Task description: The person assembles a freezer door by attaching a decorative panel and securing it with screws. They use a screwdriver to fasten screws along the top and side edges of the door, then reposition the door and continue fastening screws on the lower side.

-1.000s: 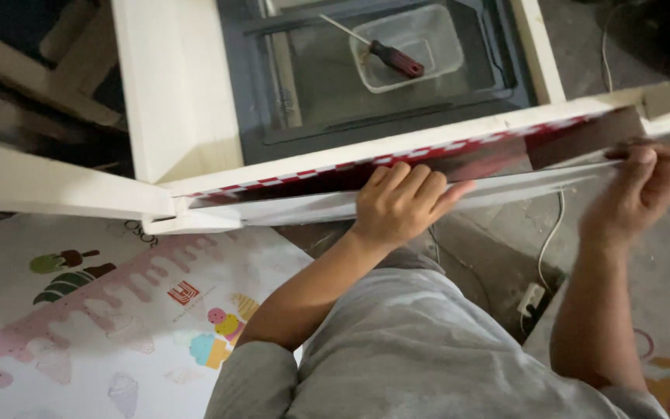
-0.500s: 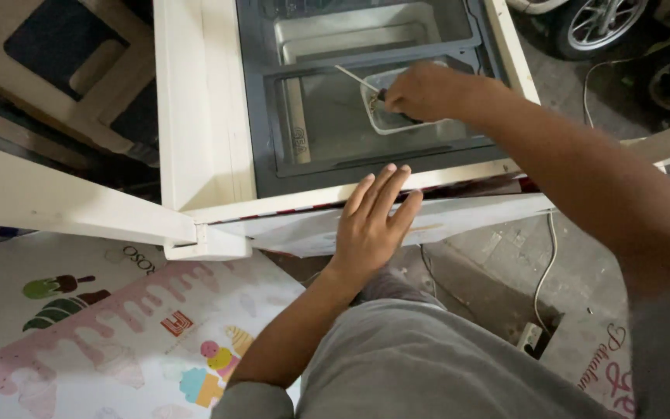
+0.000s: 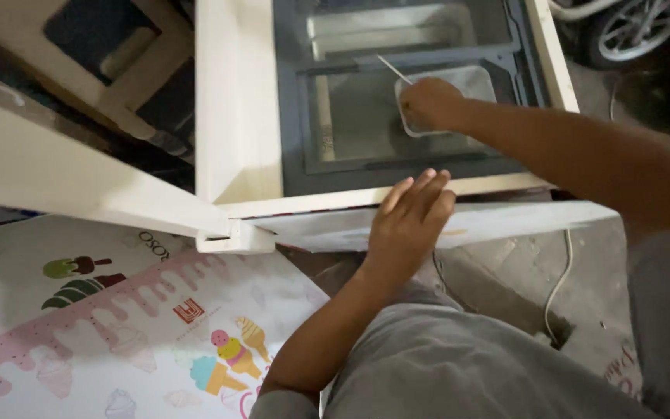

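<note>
My right hand (image 3: 428, 105) reaches into a clear plastic tray (image 3: 471, 81) that lies on the grey glass lid (image 3: 350, 132) of a cream chest freezer (image 3: 234, 101). It is closed round a screwdriver, and only the thin metal shaft (image 3: 391, 67) sticks out of the fist. My left hand (image 3: 409, 217) lies flat, fingers stretched, on the freezer's front edge. It also rests on a long white panel (image 3: 505, 221) held against that edge.
A printed sheet with ice-cream pictures (image 3: 118, 334) lies on the floor at the left. A cream beam (image 3: 79, 178) runs diagonally to the freezer's corner. A white cable (image 3: 561, 275) trails over the concrete floor, and a wheel (image 3: 630, 31) stands at the top right.
My right hand let go of the panel's right end, reached up to the tray and closed on the screwdriver. My left hand stayed on the front edge and flattened.
</note>
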